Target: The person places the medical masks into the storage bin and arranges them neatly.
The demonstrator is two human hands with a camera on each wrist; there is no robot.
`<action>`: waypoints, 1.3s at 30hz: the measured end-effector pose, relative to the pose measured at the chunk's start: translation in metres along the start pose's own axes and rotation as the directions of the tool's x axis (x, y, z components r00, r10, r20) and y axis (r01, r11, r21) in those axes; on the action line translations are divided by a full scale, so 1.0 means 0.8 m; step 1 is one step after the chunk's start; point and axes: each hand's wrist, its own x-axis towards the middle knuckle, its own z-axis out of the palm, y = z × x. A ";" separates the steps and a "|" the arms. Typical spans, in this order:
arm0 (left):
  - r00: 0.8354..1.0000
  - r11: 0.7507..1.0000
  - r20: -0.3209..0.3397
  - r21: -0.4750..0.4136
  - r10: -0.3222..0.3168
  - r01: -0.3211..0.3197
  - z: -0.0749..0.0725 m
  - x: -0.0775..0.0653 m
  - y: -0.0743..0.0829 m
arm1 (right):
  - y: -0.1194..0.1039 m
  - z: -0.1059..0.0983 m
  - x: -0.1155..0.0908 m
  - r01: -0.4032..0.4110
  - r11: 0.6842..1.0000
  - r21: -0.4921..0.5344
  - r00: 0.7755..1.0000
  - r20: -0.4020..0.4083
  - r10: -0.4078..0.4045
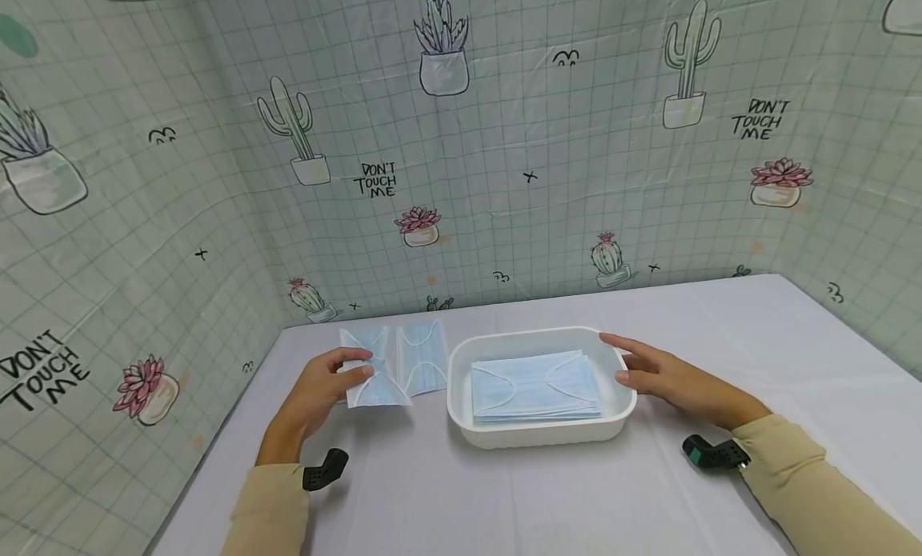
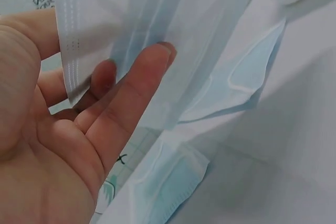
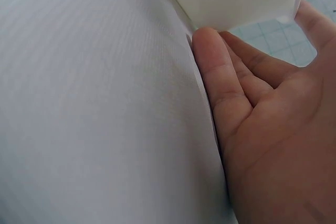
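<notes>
My left hand (image 1: 327,388) pinches a pleated blue face mask (image 1: 379,388) between thumb and fingers, lifted off the table. Close up in the left wrist view, the held mask (image 2: 157,3) hangs across the fingers, its edge stitching showing. Two more masks lie on the table beneath; one mask (image 1: 425,356) lies just left of the tray, and the other is mostly covered in the head view. My right hand (image 1: 666,380) holds the right end of a white plastic tray (image 1: 540,438), thumb over the rim and fingers against its outside. Inside rests a stack of masks (image 1: 535,388).
A white cloth covers the table (image 1: 533,500). Behind and at both sides hangs a gridded curtain (image 1: 497,140) printed with potted plants. A black wrist device (image 1: 326,470) sits on the left forearm, another device (image 1: 715,454) on the right.
</notes>
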 end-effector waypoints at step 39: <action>0.972 0.994 0.221 0.054 0.080 -0.094 0.036 0.015 0.072 | -0.002 0.000 -0.003 -0.024 1.000 -0.004 1.000 -0.004 0.024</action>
